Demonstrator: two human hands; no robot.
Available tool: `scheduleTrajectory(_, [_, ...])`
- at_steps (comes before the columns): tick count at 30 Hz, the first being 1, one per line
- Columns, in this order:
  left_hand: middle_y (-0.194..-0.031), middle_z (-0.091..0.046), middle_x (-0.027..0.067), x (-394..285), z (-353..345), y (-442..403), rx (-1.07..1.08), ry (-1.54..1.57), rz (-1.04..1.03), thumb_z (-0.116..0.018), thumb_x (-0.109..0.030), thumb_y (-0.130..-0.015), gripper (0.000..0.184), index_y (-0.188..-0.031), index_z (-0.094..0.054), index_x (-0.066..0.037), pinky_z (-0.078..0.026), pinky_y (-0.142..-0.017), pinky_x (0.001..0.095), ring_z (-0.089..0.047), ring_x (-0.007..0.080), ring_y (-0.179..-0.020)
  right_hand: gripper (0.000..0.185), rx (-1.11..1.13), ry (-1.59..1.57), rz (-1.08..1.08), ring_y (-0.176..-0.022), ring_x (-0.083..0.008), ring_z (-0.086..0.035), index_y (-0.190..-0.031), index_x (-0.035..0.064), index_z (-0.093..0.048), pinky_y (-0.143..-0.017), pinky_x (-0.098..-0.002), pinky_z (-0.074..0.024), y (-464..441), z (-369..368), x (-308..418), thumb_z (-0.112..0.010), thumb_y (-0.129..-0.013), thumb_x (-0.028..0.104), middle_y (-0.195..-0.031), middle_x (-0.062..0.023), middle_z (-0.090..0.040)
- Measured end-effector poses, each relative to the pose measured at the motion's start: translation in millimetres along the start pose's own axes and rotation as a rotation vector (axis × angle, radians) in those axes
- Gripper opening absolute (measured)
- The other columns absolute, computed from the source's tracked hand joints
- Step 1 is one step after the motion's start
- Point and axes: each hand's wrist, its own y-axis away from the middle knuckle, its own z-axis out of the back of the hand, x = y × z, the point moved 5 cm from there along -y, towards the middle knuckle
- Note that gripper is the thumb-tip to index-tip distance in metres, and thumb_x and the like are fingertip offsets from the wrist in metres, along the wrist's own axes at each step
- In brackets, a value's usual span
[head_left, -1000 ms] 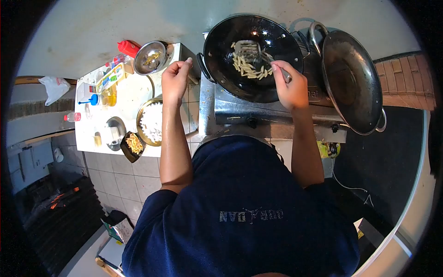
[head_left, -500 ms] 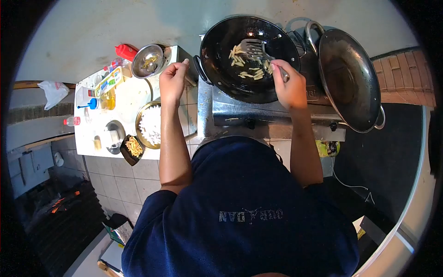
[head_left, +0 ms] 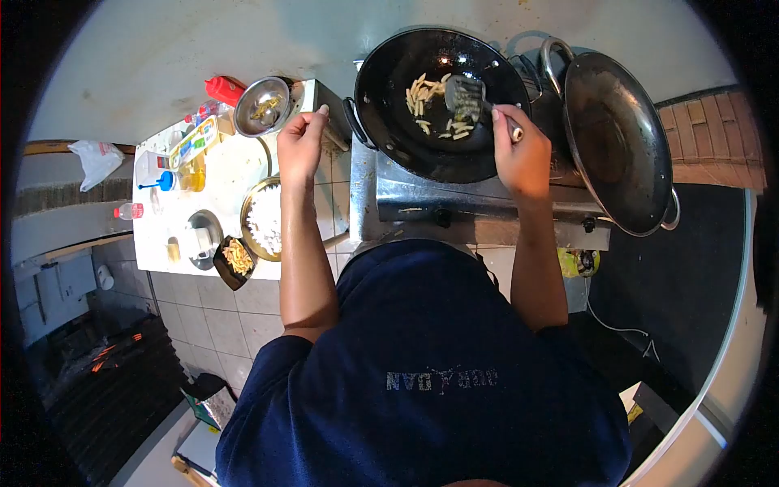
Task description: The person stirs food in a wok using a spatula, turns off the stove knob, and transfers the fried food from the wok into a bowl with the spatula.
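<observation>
My right hand (head_left: pixel 522 154) grips the handle of a slotted metal spatula (head_left: pixel 467 96), whose head rests among pale strips of food (head_left: pixel 420 93) in a black wok (head_left: pixel 389 122) on the stove. My left hand (head_left: pixel 301 148) is raised left of the wok, fingers curled closed with the thumb up; whether anything small is pinched in it cannot be made out. Just beyond it is a steel bowl (head_left: pixel 261 105) with some yellowish bits inside.
A second wide metal pan (head_left: pixel 617 146) stands on the right. The white table (head_left: pixel 231 162) on the left bears a red bottle (head_left: pixel 224 89), a dish of white pieces (head_left: pixel 264 217) and a dark bowl of strips (head_left: pixel 238 256). The stove's front edge (head_left: pixel 406 213) lies before me.
My right hand and the spatula have moved to the right in the wok. The pale strips have been spread and shifted. My left hand has stayed nearly in place.
</observation>
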Motion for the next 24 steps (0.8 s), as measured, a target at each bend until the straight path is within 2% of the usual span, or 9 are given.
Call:
scheduleTrajectory(5, [-0.068,-0.054,-0.0066,-3,-2,1,0.002,-0.008,-0.015,-0.068,-0.024,-0.090,0.024,-0.078,-0.065,-0.003,-0.033,-0.058,0.0200,-0.041,0.0030,-0.063,0.016,0.057,-0.072,0.020,-0.079,-0.0316,-0.069,-0.097,0.0017,-0.066,-0.068,-0.0353,-0.0522,4,-8,6,-0.061,-0.091,0.015,-0.086,-0.0187,-0.069])
scheduleTrajectory(9, [-0.068,-0.054,-0.0063,0,2,0,0.001,0.009,-0.004,-0.068,-0.024,-0.090,0.024,-0.078,-0.065,-0.003,-0.033,-0.058,0.0203,-0.041,0.0033,-0.063,0.017,0.011,0.039,-0.115,-0.081,-0.0320,-0.069,-0.098,0.0019,-0.066,-0.070,-0.0349,-0.0521,1,4,-2,-0.060,-0.092,0.016,-0.088,-0.0186,-0.068])
scheduleTrajectory(11, [-0.068,-0.054,-0.0063,-2,-1,2,-0.006,-0.002,0.010,-0.068,-0.024,-0.090,0.024,-0.077,-0.065,-0.003,-0.033,-0.058,0.0204,-0.041,0.0034,-0.062,0.017,-0.043,-0.009,0.031,-0.079,-0.0322,-0.069,-0.098,0.0025,-0.067,-0.069,-0.0345,-0.0521,-3,0,-3,-0.061,-0.091,0.017,-0.085,-0.0186,-0.068])
scheduleTrajectory(15, [-0.069,-0.055,-0.0060,-1,-5,2,0.018,-0.002,0.008,-0.068,-0.025,-0.089,0.025,-0.077,-0.065,-0.003,-0.033,-0.058,0.0203,-0.042,0.0036,-0.063,0.017,0.038,-0.043,-0.029,-0.074,-0.0305,-0.069,-0.098,0.0026,-0.067,-0.067,-0.0332,-0.0520,2,-3,0,-0.061,-0.092,0.017,-0.081,-0.0176,-0.068])
scheduleTrajectory(19, [-0.070,-0.056,-0.0054,1,-3,1,0.018,0.002,-0.001,-0.068,-0.025,-0.089,0.025,-0.078,-0.066,-0.003,-0.034,-0.059,0.0204,-0.043,0.0038,-0.064,0.017,0.017,0.009,-0.101,-0.074,-0.0281,-0.070,-0.098,0.0022,-0.067,-0.066,-0.0322,-0.0519,-3,7,3,-0.062,-0.091,0.016,-0.083,-0.0185,-0.069])
scheduleTrajectory(20, [-0.070,-0.056,-0.0051,1,-2,0,0.010,-0.002,0.006,-0.068,-0.024,-0.089,0.025,-0.078,-0.066,-0.003,-0.034,-0.060,0.0205,-0.044,0.0039,-0.065,0.016,-0.022,-0.067,-0.016,-0.074,-0.0279,-0.069,-0.099,0.0021,-0.067,-0.066,-0.0321,-0.0517,-4,0,1,-0.062,-0.091,0.016,-0.084,-0.0181,-0.068])
scheduleTrajectory(21, [-0.071,-0.057,-0.0048,2,-3,0,0.002,-0.004,0.011,-0.068,-0.024,-0.089,0.025,-0.078,-0.066,-0.002,-0.035,-0.061,0.0206,-0.044,0.0041,-0.066,0.016,-0.026,-0.063,-0.019,-0.074,-0.0279,-0.069,-0.099,0.0021,-0.067,-0.066,-0.0321,-0.0517,-1,-4,-2,-0.062,-0.091,0.016,-0.084,-0.0181,-0.068])
scheduleTrajectory(23, [-0.072,-0.058,-0.0044,1,-5,-1,0.013,0.002,-0.001,-0.068,-0.024,-0.089,0.024,-0.078,-0.066,-0.002,-0.036,-0.062,0.0206,-0.045,0.0041,-0.067,0.017,0.042,-0.110,0.073,-0.075,-0.0280,-0.070,-0.099,0.0018,-0.066,-0.067,-0.0323,-0.0515,0,-14,4,-0.062,-0.091,0.016,-0.084,-0.0182,-0.068])
scheduleTrajectory(24, [-0.072,-0.059,-0.0040,0,-5,-1,0.016,0.004,-0.012,-0.068,-0.023,-0.089,0.024,-0.078,-0.066,-0.002,-0.037,-0.064,0.0206,-0.046,0.0042,-0.067,0.017,0.111,-0.112,-0.007,-0.076,-0.0287,-0.069,-0.098,0.0015,-0.066,-0.067,-0.0326,-0.0514,2,-12,7,-0.061,-0.091,0.016,-0.085,-0.0186,-0.068])
